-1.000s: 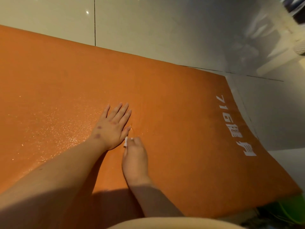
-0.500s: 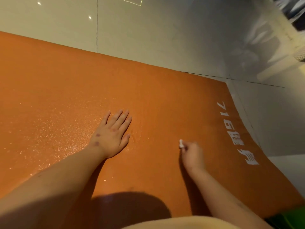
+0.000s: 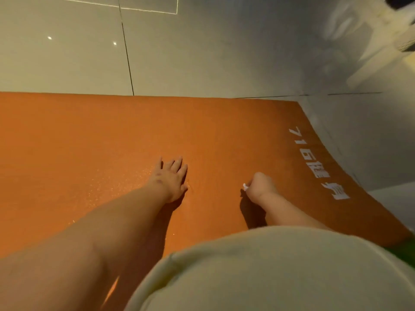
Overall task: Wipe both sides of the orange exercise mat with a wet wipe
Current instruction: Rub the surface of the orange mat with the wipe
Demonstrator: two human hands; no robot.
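Note:
The orange exercise mat (image 3: 89, 135) lies flat on the floor and fills the middle of the head view, with white printed characters (image 3: 321, 167) near its right end. My left hand (image 3: 171, 178) rests flat on the mat, fingers straight and spread. To its right my right hand (image 3: 260, 185) is curled round a small white wet wipe (image 3: 245, 187) and presses it onto the mat; only a corner of the wipe shows at the thumb side. A damp, glittering patch lies left of my left wrist.
Pale glossy floor tiles (image 3: 202, 52) stretch beyond the mat's far edge. A pale wall or furniture base (image 3: 381, 52) rises at the upper right. My light-coloured clothing (image 3: 269, 272) covers the lower right. A bit of green (image 3: 404, 250) shows at the mat's near right corner.
My right hand with the wipe slid from beside my left hand rightward across the mat toward the printed characters. My left hand stayed planted. The camera tilted up and forward.

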